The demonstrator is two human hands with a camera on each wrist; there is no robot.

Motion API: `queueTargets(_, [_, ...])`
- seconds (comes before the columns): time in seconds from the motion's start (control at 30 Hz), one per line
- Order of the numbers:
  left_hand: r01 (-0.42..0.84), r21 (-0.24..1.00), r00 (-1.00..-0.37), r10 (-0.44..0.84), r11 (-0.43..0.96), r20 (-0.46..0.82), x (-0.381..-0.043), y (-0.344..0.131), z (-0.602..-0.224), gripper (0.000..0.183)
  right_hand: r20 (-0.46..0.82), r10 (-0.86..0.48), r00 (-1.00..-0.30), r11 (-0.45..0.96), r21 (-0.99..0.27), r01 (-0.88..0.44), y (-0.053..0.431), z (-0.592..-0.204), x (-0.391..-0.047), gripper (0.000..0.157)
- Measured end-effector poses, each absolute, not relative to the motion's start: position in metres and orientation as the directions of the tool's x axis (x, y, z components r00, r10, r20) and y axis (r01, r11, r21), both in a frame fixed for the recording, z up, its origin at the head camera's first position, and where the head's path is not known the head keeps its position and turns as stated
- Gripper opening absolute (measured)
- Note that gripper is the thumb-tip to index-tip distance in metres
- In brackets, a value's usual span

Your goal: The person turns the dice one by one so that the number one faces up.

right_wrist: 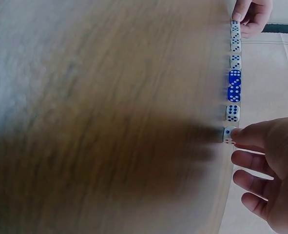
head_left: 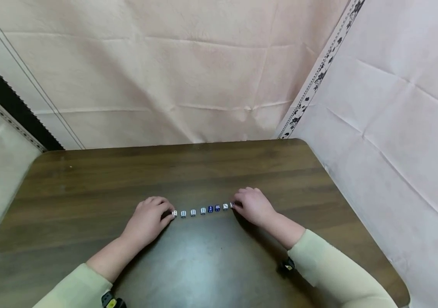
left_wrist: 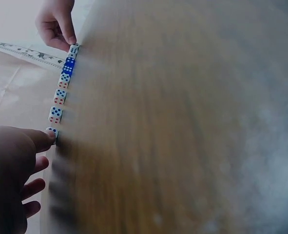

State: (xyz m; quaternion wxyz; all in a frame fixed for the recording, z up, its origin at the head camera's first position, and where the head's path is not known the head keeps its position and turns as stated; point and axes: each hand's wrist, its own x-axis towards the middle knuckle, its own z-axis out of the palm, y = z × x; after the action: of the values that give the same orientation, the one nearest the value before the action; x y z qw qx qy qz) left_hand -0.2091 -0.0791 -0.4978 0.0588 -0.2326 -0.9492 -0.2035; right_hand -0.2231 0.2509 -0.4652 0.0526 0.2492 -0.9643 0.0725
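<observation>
— Largest?
— Brown table (head_left: 219, 171). Left hand (head_left: 149, 218), nine o'clock on the dice row (head_left: 203, 211), pinches one end die (head_left: 174, 213); right hand (head_left: 255, 206), at three, pinches the opposite end die (right_wrist: 226, 135).
— The row?
— On the tabletop: six white dice (head_left: 193, 212), two blue dice (head_left: 210, 209) side by side, toward three.
— Views differ?
— Left wrist view: red pips (left_wrist: 59, 102) on white dice; head view, too small to tell.

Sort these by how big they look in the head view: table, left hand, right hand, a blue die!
1. Table
2. Left hand and right hand: too alike to rank
3. Blue die
</observation>
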Motion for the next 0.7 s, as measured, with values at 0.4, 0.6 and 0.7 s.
queueTargets(0.4, [0.468,0.356,-0.883,0.416,0.809,0.217,-0.2071,-0.0810,-0.5002,0.011,0.135,-0.483,-0.865,0.862,-0.103,-0.497,0.2493,-0.4642,-0.2206,0.003])
queueTargets(0.6, [0.457,0.357,-0.889,0.407,0.815,0.209,-0.2063,-0.0821,-0.4996,0.011,0.144,-0.514,-0.846,0.849,-0.054,-0.525,0.2473,-0.4628,-0.2213,0.003])
queueTargets(0.7, [0.457,0.356,-0.889,0.406,0.815,0.211,-0.2067,-0.0821,-0.4986,0.011,0.159,-0.530,-0.833,0.842,-0.021,-0.540,0.2460,-0.4611,-0.2210,0.002])
